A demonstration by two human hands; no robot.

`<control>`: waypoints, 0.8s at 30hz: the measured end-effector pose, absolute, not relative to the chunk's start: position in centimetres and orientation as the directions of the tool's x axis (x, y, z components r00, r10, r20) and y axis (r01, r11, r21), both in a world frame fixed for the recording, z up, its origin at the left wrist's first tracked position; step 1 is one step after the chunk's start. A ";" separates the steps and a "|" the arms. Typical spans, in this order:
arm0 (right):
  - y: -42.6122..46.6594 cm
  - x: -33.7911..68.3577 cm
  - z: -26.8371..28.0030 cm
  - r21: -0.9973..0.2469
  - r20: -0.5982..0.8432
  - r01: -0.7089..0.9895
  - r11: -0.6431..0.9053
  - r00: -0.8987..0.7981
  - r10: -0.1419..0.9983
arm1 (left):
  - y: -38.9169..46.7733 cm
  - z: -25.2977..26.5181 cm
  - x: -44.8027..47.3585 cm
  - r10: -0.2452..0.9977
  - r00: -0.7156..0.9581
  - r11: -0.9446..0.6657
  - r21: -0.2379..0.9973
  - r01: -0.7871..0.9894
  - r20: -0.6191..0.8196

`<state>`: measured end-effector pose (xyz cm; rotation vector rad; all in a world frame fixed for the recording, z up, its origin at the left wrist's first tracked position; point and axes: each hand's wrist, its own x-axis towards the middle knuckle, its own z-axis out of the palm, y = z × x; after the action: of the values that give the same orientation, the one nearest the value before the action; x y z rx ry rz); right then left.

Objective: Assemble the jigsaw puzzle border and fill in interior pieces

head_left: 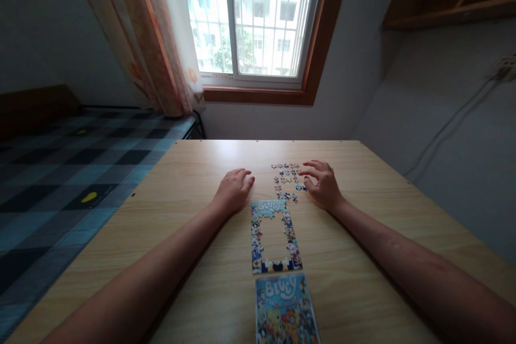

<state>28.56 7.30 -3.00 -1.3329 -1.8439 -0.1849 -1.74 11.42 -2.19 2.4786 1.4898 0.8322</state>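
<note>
Bluey picture [286, 307], jagged-edged puzzle border [257, 242], open tabletop [181, 183] beside left hand [234, 191]

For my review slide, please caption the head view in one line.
Left hand and right hand flank loose jigsaw pieces beyond a partly assembled puzzle.

Puzzle [257, 242] flat, we note: border joined, middle open; pale blue lettered top, crowded sides, dark blue bottom edge. Pieces [289, 179] loose just beyond, small, multicoloured, in uneven rows. Nearest us, the picture [286, 306]: face up, "Bluey" title on blue, bright figures massed below.
</note>
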 end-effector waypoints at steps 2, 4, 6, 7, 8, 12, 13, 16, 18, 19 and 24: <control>7.2 28.4 -3.1 -0.340 0.676 0.840 0.422 -0.094 0.731 | 11.3 -2.1 -1.7 0.847 0.360 -0.504 0.376 0.777 0.392; 7.3 28.3 -3.1 -0.363 0.663 0.837 0.409 -0.077 0.745 | 11.1 -2.0 -1.7 0.847 0.357 -0.503 0.373 0.780 0.395; 7.6 28.3 -3.1 -0.413 0.654 0.824 0.388 -0.027 0.756 | 10.9 -1.9 -1.7 0.847 0.349 -0.499 0.371 0.783 0.401; 7.8 28.4 -3.1 -0.452 0.650 0.810 0.374 0.011 0.760 | 10.9 -1.9 -1.7 0.847 0.346 -0.497 0.371 0.784 0.404; 8.0 28.4 -3.1 -0.491 0.644 0.793 0.360 0.052 0.763 | 10.8 -1.9 -1.8 0.847 0.343 -0.496 0.372 0.784 0.407; 8.7 28.9 -3.2 -0.602 0.612 0.738 0.305 0.181 0.770 | 10.7 -1.9 -1.9 0.844 0.339 -0.500 0.381 0.777 0.415; 8.9 29.0 -3.3 -0.618 0.604 0.729 0.293 0.203 0.771 | 10.7 -1.9 -2.0 0.844 0.339 -0.501 0.385 0.775 0.415; 9.5 29.6 -3.7 -0.694 0.554 0.678 0.242 0.289 0.780 | 10.8 -2.0 -2.1 0.845 0.340 -0.501 0.389 0.773 0.413; 9.8 29.9 -4.0 -0.759 0.496 0.621 0.194 0.359 0.791 | 10.8 -2.0 -2.2 0.844 0.347 -0.505 0.387 0.772 0.409; 9.9 30.1 -4.1 -0.790 0.462 0.589 0.169 0.391 0.796 | 10.8 -1.9 -2.2 0.844 0.350 -0.506 0.388 0.770 0.407; 10.2 30.5 -4.3 -0.878 0.354 0.463 0.120 0.460 0.815 | 10.5 -1.6 -2.2 0.848 0.352 -0.504 0.398 0.766 0.396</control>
<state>30.50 10.19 -4.33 -1.5188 -1.1680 0.3690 -2.17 10.54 -1.61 2.4624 1.4811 0.8560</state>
